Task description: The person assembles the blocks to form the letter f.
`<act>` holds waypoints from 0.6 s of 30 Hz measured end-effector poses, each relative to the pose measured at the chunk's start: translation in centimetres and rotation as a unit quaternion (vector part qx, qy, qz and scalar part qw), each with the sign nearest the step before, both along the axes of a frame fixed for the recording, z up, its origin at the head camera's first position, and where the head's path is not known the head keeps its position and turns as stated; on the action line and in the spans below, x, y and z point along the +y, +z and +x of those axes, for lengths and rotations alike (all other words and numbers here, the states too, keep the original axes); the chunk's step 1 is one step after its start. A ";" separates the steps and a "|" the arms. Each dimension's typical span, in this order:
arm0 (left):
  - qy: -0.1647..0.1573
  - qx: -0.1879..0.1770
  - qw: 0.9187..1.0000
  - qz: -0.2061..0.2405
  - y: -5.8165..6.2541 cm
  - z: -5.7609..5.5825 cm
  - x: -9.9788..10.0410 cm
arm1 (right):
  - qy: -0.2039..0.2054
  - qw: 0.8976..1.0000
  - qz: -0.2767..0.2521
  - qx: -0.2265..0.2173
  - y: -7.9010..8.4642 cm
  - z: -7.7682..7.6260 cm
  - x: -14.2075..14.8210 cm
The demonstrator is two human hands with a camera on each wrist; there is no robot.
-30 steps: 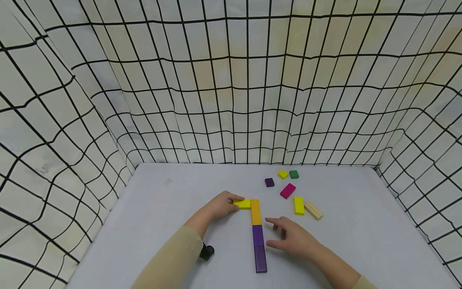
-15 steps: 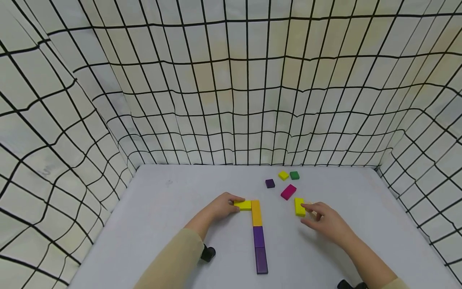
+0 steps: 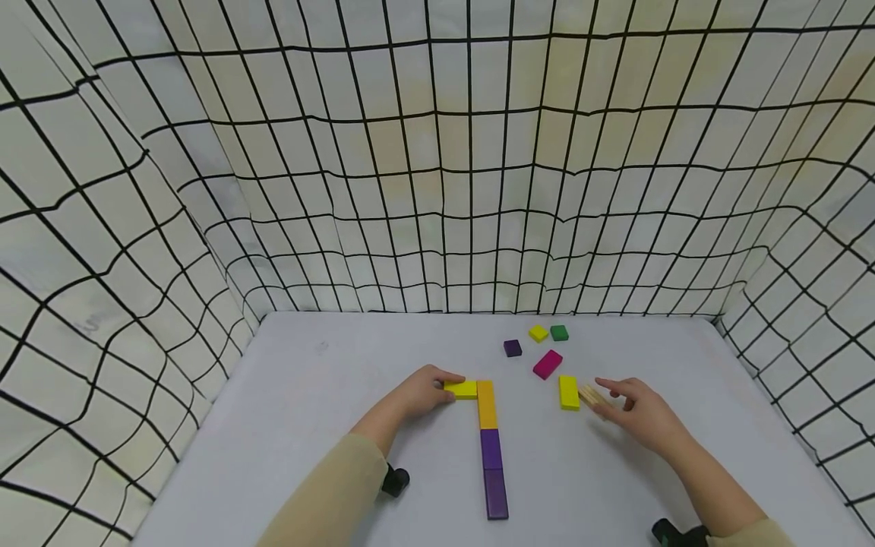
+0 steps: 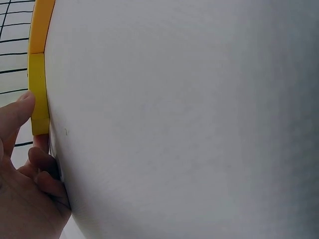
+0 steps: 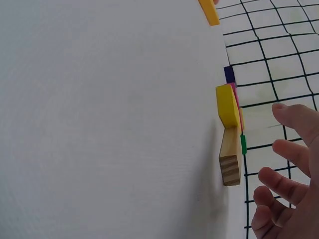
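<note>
On the grey table [image 3: 307, 425], my left hand [image 3: 447, 386] pinches the left end of a flat yellow block [image 3: 463, 389]. That block butts against the top of an orange block [image 3: 486, 404], which heads a line with two purple blocks [image 3: 491, 469]. In the left wrist view my thumb and a finger of the left hand [image 4: 35, 122] hold the yellow block [image 4: 38, 84] edge-on. My right hand [image 3: 604, 396] hovers with relaxed fingers at a striped wooden block [image 3: 589, 393], next to a second yellow block [image 3: 568, 392]. In the right wrist view the right hand [image 5: 284, 164] stays just clear of the wooden block [image 5: 230, 157].
Beyond the right hand lie a pink block [image 3: 548, 364], a small purple cube [image 3: 513, 348], a yellow cube [image 3: 538, 333] and a green cube [image 3: 559, 332]. Grid-patterned cloth walls [image 3: 437, 190] close off the table at the back and both sides.
My right hand left the purple blocks and moved right and away, to the wooden block. The left hand and the yellow block stayed where they were.
</note>
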State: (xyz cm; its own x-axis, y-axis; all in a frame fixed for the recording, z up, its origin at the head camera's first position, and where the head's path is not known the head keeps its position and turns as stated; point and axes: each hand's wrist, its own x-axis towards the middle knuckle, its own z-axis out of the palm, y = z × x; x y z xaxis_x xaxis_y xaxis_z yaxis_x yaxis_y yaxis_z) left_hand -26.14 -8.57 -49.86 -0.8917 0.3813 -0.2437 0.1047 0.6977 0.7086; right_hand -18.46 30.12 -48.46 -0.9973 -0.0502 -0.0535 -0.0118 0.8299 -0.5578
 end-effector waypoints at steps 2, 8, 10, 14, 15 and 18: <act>-0.001 0.000 1.000 0.000 0.0 0.0 0.0 | -0.002 1.000 0.002 -0.006 -0.4 -0.2 0.1; 0.001 -0.004 1.000 0.000 0.3 0.0 -0.1 | -0.005 1.000 0.012 -0.024 -1.4 -0.7 0.3; 0.001 -0.005 1.000 0.001 0.3 0.0 -0.1 | -0.006 0.999 0.013 -0.029 -1.7 -0.9 0.4; -0.001 -0.006 1.000 0.005 0.2 -0.1 0.0 | -0.015 0.999 0.013 -0.040 -2.1 -1.0 0.3; -0.001 -0.007 1.000 0.005 0.1 -0.1 0.0 | -0.017 0.999 0.013 -0.042 -2.1 -1.0 0.3; -0.001 -0.005 1.000 0.005 0.0 -0.2 0.0 | -0.022 0.999 0.017 -0.047 -2.2 -1.1 0.1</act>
